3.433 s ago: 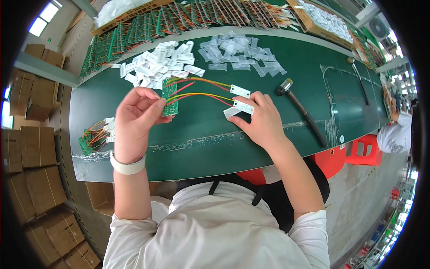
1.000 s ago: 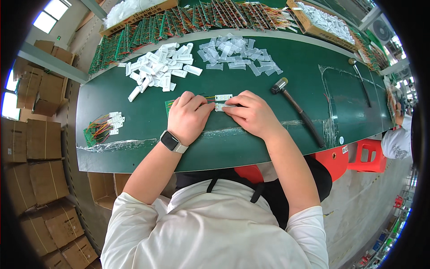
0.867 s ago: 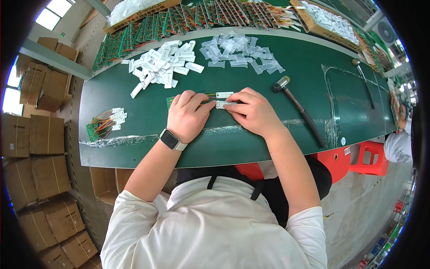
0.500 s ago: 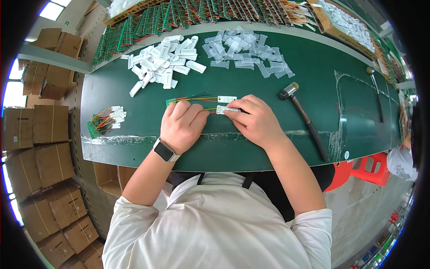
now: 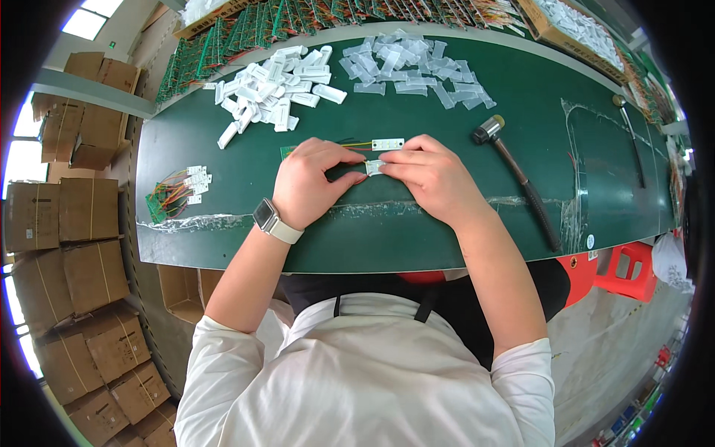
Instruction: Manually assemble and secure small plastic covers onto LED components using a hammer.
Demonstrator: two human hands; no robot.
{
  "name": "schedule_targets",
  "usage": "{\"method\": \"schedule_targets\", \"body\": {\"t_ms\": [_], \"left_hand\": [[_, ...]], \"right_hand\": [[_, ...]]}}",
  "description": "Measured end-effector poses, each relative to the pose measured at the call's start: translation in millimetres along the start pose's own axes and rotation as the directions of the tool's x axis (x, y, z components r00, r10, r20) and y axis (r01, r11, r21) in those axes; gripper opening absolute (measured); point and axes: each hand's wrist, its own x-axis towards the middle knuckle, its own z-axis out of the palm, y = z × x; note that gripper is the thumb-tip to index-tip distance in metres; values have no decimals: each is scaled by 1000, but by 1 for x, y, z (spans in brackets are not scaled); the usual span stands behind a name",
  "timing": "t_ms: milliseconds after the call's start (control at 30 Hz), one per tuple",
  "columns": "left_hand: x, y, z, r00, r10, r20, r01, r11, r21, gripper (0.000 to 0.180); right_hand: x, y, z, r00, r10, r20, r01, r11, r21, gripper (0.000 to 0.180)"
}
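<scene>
In front of me on the green table, a small white plastic housing (image 5: 374, 167) sits between my hands. My left hand (image 5: 313, 181), with a watch on its wrist, has thumb and forefinger closed at the housing's left end. My right hand (image 5: 434, 179) pinches its right end, and the fingers hide part of it. Just beyond lies another white housing (image 5: 388, 144) with red, yellow and black wires running left. A green circuit board (image 5: 286, 151) partly shows behind my left hand. Any wires of the held housing are covered by my fingers.
Piles of white plastic covers (image 5: 279, 86) and clear plastic pieces (image 5: 410, 67) lie farther back. A mallet (image 5: 521, 175) rests at the right, and a second hammer (image 5: 630, 138) beyond it. Wired boards (image 5: 179, 192) sit at the left. Circuit boards (image 5: 298, 26) line the far edge.
My left hand has turned, its thumb and forefinger coming up to the housing's left end. My right fingers stay on the housing. The whole view has shifted slightly.
</scene>
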Motion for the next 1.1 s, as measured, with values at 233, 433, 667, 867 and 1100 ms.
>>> {"method": "schedule_targets", "body": {"t_ms": [233, 433, 667, 867, 1100], "left_hand": [[3, 1, 3, 986, 165, -32, -160, 980, 118, 34], [0, 1, 8, 978, 200, -50, -182, 951, 248, 38], [-5, 1, 15, 978, 201, -54, -175, 935, 307, 46], [-8, 4, 15, 982, 175, -76, -136, 922, 362, 47], [-9, 5, 12, 991, 129, -32, -108, 924, 366, 48]], "right_hand": [[-3, 4, 4, 1000, 9, -7, -9, 1000, 20, 26], [0, 1, 3, 1000, 23, -1, -23, 999, 33, 26], [-1, 1, 2, 1000, 26, -14, -26, 1000, 15, 25], [-2, -1, 3, 1000, 11, -14, -11, 1000, 11, 25], [-1, 0, 2, 1000, 31, 2, -31, 999, 43, 25]]}}
